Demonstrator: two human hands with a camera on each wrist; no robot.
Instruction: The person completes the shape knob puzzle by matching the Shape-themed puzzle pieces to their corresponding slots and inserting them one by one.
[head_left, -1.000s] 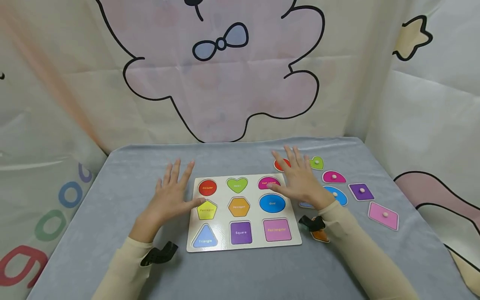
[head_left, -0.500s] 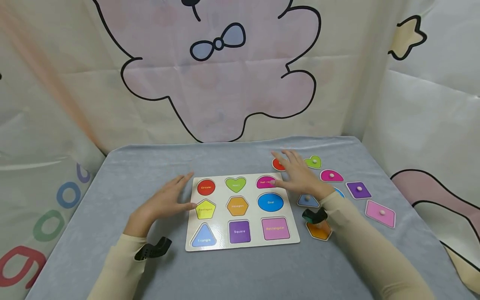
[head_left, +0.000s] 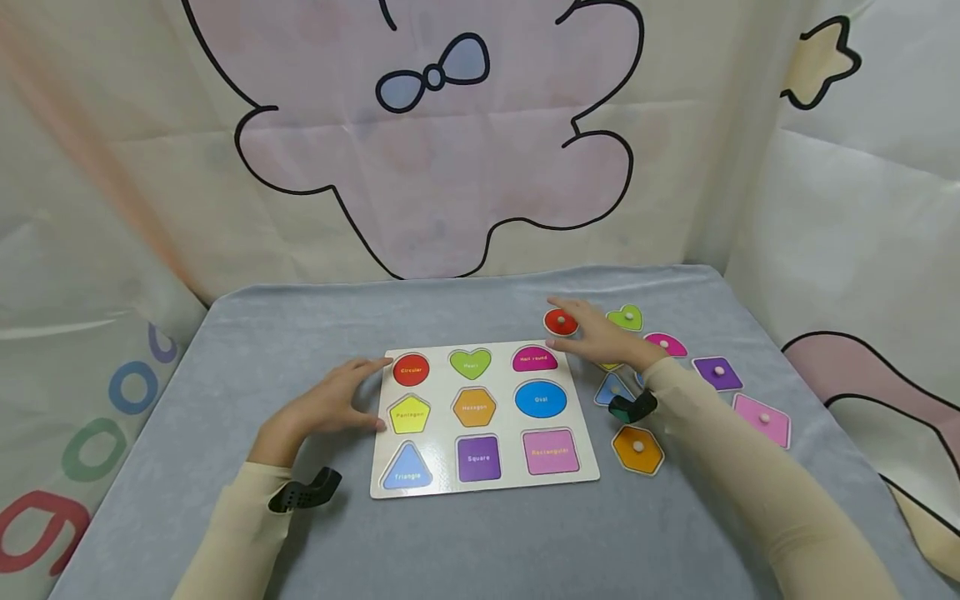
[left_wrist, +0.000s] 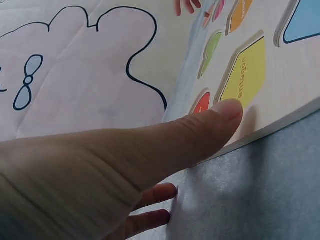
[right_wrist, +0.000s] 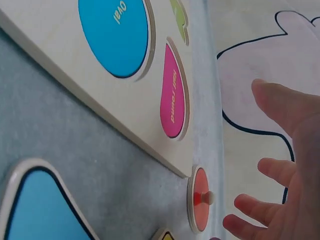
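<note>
A pale wooden shape-puzzle board [head_left: 443, 467] lies on the cloth, its coloured recesses labelled with shape names. Along its left edge is my left hand [head_left: 318, 410], fingers loosely extended; in the left wrist view the thumb [left_wrist: 227, 116] overlaps the board by the yellow pentagon recess. My right hand [head_left: 603, 340] is over the board's top right corner and the nearby pieces, fingers spread and holding nothing. Closest to its fingertips is the red round knobbed piece [head_left: 557, 327]. The right hand partly covers a yellow piece [head_left: 610, 367] and a blue oval one.
Right of the board lie a green heart [head_left: 619, 322], a pink half-round [head_left: 672, 348], a purple square [head_left: 708, 378], a pink rectangle [head_left: 772, 426], a blue triangle [head_left: 613, 393] and an orange hexagon [head_left: 628, 460]. A patterned curtain [head_left: 450, 167] hangs behind the grey-blue table cloth [head_left: 450, 550].
Both hands have turned from spread, raised palms to a lower, sideways pose. The left hand has come down beside the board's left edge; the red piece and the orange hexagon show more fully.
</note>
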